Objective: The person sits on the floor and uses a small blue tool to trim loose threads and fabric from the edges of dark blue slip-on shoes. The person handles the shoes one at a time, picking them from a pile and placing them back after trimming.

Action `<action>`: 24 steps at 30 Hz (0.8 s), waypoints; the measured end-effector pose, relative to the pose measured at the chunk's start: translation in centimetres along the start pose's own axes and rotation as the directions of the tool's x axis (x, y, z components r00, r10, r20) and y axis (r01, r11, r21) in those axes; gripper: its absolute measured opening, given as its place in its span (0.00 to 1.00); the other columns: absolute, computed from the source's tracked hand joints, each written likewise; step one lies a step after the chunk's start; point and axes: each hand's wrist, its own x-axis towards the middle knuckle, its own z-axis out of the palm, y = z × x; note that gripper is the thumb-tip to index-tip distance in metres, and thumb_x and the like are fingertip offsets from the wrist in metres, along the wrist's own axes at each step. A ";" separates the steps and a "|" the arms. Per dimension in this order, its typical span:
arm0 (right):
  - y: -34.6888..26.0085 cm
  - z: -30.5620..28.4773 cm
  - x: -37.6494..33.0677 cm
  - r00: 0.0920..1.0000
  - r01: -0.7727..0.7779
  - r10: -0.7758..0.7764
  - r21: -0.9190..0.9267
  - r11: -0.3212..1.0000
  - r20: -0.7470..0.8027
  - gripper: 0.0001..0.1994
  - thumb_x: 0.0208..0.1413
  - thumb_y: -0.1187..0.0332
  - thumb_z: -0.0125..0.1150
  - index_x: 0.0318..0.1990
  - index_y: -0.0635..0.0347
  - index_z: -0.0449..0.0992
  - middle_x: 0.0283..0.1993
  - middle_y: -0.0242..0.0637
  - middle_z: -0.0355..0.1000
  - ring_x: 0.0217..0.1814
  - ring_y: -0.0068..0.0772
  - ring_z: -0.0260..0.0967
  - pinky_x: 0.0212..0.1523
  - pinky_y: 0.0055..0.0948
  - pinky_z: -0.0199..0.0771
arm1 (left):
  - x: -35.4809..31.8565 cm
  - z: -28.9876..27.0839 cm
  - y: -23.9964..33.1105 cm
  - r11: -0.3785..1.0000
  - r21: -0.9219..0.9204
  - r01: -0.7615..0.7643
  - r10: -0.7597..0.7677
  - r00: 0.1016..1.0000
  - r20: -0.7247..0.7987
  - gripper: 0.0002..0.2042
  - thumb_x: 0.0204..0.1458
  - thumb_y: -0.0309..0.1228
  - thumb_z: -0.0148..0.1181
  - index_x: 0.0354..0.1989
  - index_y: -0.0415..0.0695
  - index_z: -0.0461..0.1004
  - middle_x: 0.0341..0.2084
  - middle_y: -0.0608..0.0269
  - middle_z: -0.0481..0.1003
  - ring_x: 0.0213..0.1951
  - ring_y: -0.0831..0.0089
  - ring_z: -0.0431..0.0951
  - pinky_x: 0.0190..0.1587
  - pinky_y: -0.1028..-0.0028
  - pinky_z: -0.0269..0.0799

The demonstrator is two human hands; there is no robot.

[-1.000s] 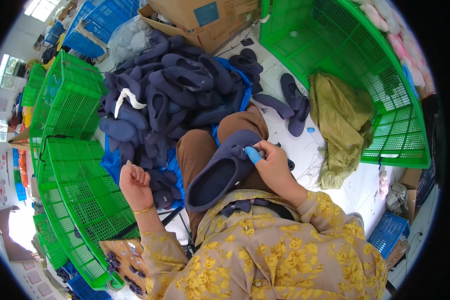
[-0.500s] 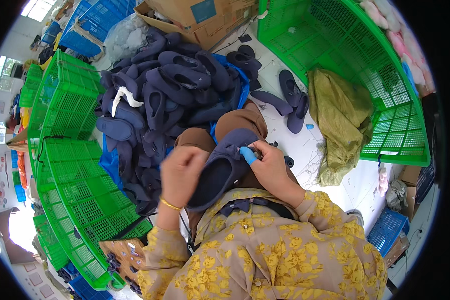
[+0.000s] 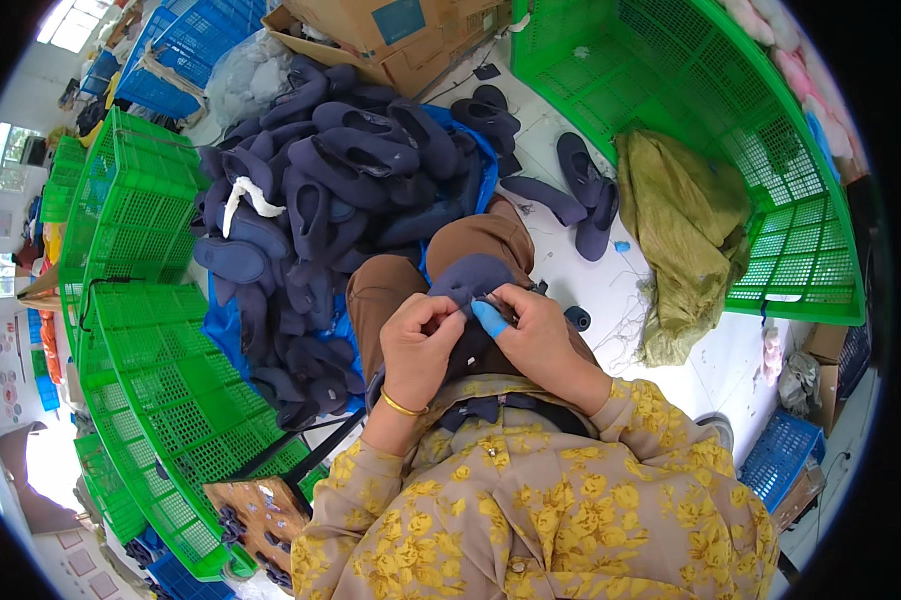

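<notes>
A dark navy slipper-like shoe (image 3: 476,277) lies across my lap, its toe on my brown-trousered knees. My left hand (image 3: 418,345) is closed at the shoe's upper, thumb and forefinger pinched together; whatever is between them is too small to make out. On the other side, my right hand (image 3: 538,340) grips the same upper close to the left fingertips. A blue finger cover (image 3: 490,319) wraps one of its digits. Both hands hide much of the shoe's opening.
A big heap of similar navy shoes (image 3: 321,190) rests on blue sheeting ahead and left. Green plastic crates (image 3: 186,370) line the left; another green crate (image 3: 811,250) stands right, beside an olive sack (image 3: 671,240). Several loose shoes (image 3: 596,215) lie on the floor.
My left hand, raised and blurred left of the shoe before, has come right and down to the upper, meeting the right fingers. The right hand stays at the shoe.
</notes>
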 end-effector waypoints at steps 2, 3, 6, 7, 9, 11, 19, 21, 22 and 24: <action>0.2 0.2 -0.2 1.000 0.022 -0.023 -0.040 0.999 -0.006 0.08 0.52 0.67 0.63 0.34 0.62 0.77 0.27 0.47 0.74 0.27 0.47 0.73 0.27 0.37 0.68 | -0.1 -0.4 -0.3 0.995 -0.084 0.058 -0.054 0.997 0.049 0.02 0.44 0.20 0.64 0.27 0.37 0.77 0.22 0.66 0.71 0.22 0.82 0.67 0.27 0.81 0.62; 0.4 0.3 -0.3 0.999 0.033 -0.034 -0.060 0.998 -0.009 0.08 0.51 0.67 0.64 0.34 0.62 0.77 0.27 0.47 0.74 0.27 0.48 0.73 0.28 0.37 0.69 | -0.2 -0.3 -0.1 0.992 -0.105 0.070 -0.061 0.995 0.084 0.02 0.44 0.20 0.64 0.27 0.37 0.77 0.22 0.67 0.71 0.22 0.82 0.67 0.27 0.81 0.62; 1.1 1.0 -0.2 0.997 0.064 -0.068 -0.079 0.995 -0.044 0.08 0.51 0.67 0.64 0.34 0.62 0.77 0.28 0.47 0.75 0.28 0.49 0.73 0.28 0.37 0.69 | -0.4 -0.4 0.9 0.999 -0.037 0.009 -0.003 0.984 0.177 0.02 0.44 0.22 0.66 0.24 0.40 0.78 0.18 0.68 0.71 0.22 0.81 0.68 0.28 0.79 0.61; 1.2 1.1 -0.2 0.996 0.062 -0.066 -0.070 0.996 -0.052 0.09 0.51 0.66 0.64 0.34 0.62 0.76 0.28 0.47 0.75 0.28 0.48 0.73 0.28 0.37 0.69 | -0.3 -0.6 1.1 0.998 0.033 -0.060 0.052 0.975 0.217 0.03 0.45 0.23 0.67 0.24 0.39 0.78 0.19 0.68 0.72 0.23 0.81 0.68 0.28 0.80 0.61; 0.9 0.7 0.0 1.000 -0.009 0.009 0.021 1.000 -0.015 0.09 0.53 0.65 0.64 0.34 0.63 0.76 0.27 0.45 0.74 0.26 0.43 0.71 0.27 0.34 0.68 | 0.0 -1.4 1.7 0.965 0.163 -0.205 0.149 0.941 0.303 0.04 0.46 0.24 0.68 0.24 0.38 0.78 0.20 0.69 0.73 0.26 0.83 0.68 0.29 0.81 0.61; 1.0 0.2 0.2 0.997 -0.071 0.067 0.121 0.990 0.036 0.10 0.55 0.65 0.64 0.34 0.63 0.76 0.25 0.42 0.73 0.24 0.35 0.69 0.27 0.32 0.66 | 0.1 -2.5 1.9 0.957 0.213 -0.196 0.119 0.936 0.331 0.06 0.48 0.26 0.67 0.23 0.39 0.79 0.18 0.66 0.74 0.25 0.81 0.70 0.29 0.79 0.63; 1.3 -0.4 -0.2 0.994 0.001 -0.027 0.242 0.970 0.105 0.07 0.62 0.68 0.58 0.42 0.62 0.71 0.30 0.26 0.66 0.28 0.14 0.56 0.29 0.20 0.59 | 2.7 -3.3 2.7 0.947 0.307 0.095 -0.159 0.969 0.188 0.09 0.54 0.30 0.63 0.31 0.36 0.77 0.21 0.64 0.73 0.26 0.80 0.71 0.30 0.79 0.66; 1.7 -0.6 -0.8 0.993 0.008 -0.049 0.360 0.933 0.106 0.07 0.64 0.69 0.55 0.45 0.61 0.69 0.32 0.25 0.64 0.30 0.14 0.56 0.31 0.19 0.59 | 3.6 -3.1 2.5 0.959 0.284 0.026 -0.095 0.968 0.232 0.08 0.54 0.30 0.63 0.31 0.36 0.76 0.23 0.65 0.73 0.27 0.81 0.71 0.31 0.80 0.66; 1.8 -1.1 -1.2 0.991 -0.040 -0.016 0.411 0.911 0.132 0.07 0.64 0.69 0.54 0.46 0.62 0.68 0.34 0.27 0.66 0.32 0.16 0.58 0.34 0.20 0.61 | 4.1 -3.1 1.7 0.981 0.190 0.026 -0.071 0.970 0.231 0.08 0.54 0.30 0.63 0.32 0.37 0.76 0.24 0.66 0.73 0.28 0.82 0.70 0.31 0.80 0.66; 2.7 -2.2 -1.9 0.981 -0.122 0.039 0.457 0.881 0.188 0.05 0.66 0.71 0.50 0.45 0.61 0.67 0.31 0.27 0.62 0.30 0.17 0.58 0.33 0.20 0.61 | 4.9 -3.1 0.7 0.987 -0.017 0.162 -0.152 0.953 0.264 0.06 0.55 0.28 0.61 0.33 0.38 0.76 0.25 0.71 0.72 0.29 0.85 0.69 0.32 0.81 0.65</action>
